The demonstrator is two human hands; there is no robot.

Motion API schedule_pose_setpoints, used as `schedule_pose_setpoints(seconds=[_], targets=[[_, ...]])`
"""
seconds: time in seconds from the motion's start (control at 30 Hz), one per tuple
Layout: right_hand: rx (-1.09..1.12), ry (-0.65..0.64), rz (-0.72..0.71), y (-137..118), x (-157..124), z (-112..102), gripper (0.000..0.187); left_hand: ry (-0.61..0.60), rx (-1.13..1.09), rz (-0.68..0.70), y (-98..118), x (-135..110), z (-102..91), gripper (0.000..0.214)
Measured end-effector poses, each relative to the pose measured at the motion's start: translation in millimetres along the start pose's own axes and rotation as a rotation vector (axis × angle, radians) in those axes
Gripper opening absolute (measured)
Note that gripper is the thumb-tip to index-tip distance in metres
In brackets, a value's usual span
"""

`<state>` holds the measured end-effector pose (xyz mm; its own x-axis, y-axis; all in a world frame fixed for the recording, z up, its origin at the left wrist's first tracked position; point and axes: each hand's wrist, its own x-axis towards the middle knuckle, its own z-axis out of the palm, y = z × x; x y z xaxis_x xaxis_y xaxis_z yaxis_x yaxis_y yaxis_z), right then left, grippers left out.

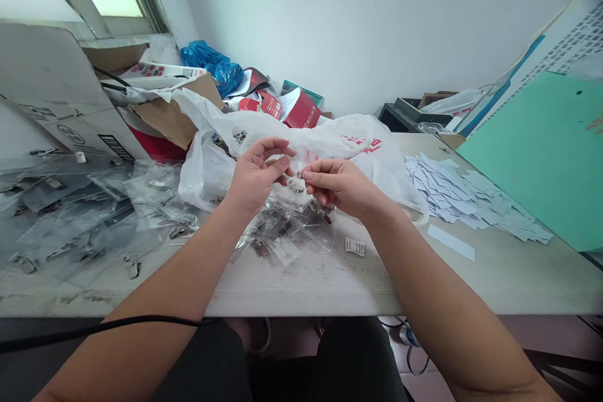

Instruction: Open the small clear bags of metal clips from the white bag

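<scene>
Above the middle of the table my two hands meet, fingertips almost touching. My right hand (pixel 342 187) is closed in a pinch on a small metal badge clip (pixel 299 174). My left hand (pixel 258 174) has its thumb against its curled fingers; what lies between them is too small and clear to make out. Just below both hands lies a pile of clear plastic badge holders (pixel 289 235) with metal clips. Behind them spreads a white plastic bag (pixel 377 166) with red print, with more metal clips inside its left part.
More clear badge holders (pixel 94 226) cover the left of the table. A heap of white paper slips (pixel 443 191) lies at right, beside a green board (pixel 541 157). A cardboard box (pixel 61 94) and a blue bag (pixel 211 66) stand behind. A black cable (pixel 117 325) crosses my left forearm.
</scene>
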<state>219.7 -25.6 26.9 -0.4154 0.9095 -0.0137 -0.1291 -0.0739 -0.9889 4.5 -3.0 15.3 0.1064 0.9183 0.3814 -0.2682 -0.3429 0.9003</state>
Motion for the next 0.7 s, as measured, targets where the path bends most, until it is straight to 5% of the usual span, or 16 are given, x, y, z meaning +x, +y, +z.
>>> schedule_pose_setpoints(seconds=[0.43,0.7], targets=[[0.079,-0.154,-0.089,1.3,-0.6,8.8,0.06,0.031,0.269,0.242,-8.2,-11.3,6.9,0.022],[-0.012,-0.06,-0.091,-0.1,-3.6,13.4,0.051,0.007,0.497,0.386,-10.9,-12.0,1.5,0.02]])
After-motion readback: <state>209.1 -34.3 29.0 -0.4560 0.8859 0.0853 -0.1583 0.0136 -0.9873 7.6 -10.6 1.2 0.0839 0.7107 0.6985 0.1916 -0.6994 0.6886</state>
